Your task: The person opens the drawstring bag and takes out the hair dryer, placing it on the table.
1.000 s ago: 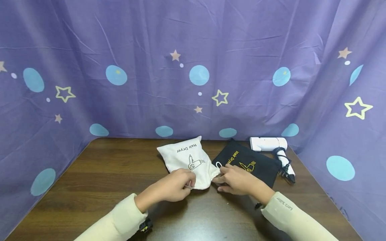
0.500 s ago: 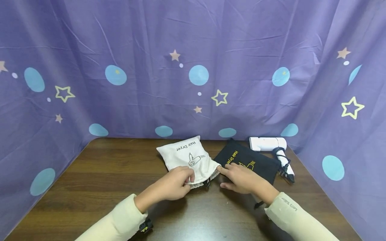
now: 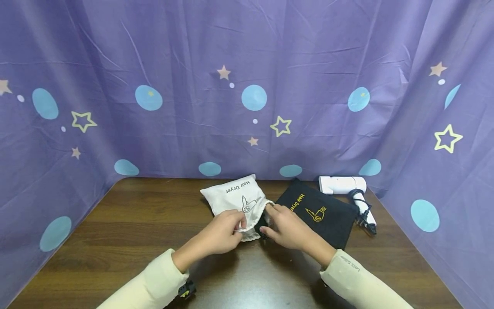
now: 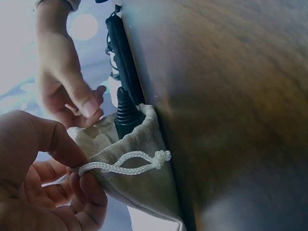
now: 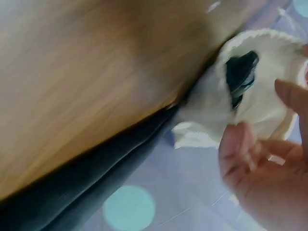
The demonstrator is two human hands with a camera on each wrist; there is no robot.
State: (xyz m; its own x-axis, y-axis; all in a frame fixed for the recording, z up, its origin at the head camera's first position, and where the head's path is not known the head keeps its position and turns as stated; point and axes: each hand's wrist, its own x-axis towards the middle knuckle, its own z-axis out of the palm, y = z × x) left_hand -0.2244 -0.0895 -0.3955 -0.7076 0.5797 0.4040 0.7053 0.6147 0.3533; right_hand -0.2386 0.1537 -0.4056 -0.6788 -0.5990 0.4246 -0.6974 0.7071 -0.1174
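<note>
A white drawstring bag [image 3: 227, 199] printed "Hair Dryer" lies on the table, its gathered mouth facing the person. My left hand [image 3: 221, 231] pinches the mouth's left edge beside the knotted white cord [image 4: 130, 167]. At the opposite side of the mouth is my right hand [image 3: 287, 227], bent fingertips right at the rim and thumb apart from them. Inside the open mouth shows a black ribbed plug end [image 4: 127, 110]; in the right wrist view it appears as a dark lump [image 5: 240, 74]. The rest of the contents is hidden by the cloth.
A flat black bag [image 3: 335, 216] with yellow "Hair Dryer" print lies right of the white one. Beyond it, a white hair dryer [image 3: 339, 184] rests with its black cord [image 3: 362, 212] wound round the handle. A purple curtain [image 3: 185, 107] surrounds the wooden table [image 3: 146, 223].
The bag's mouth has gone from bunched to open, its upper edge folded back and the black thing inside exposed. My right hand drew away, then came back left to the mouth. My left hand stayed put.
</note>
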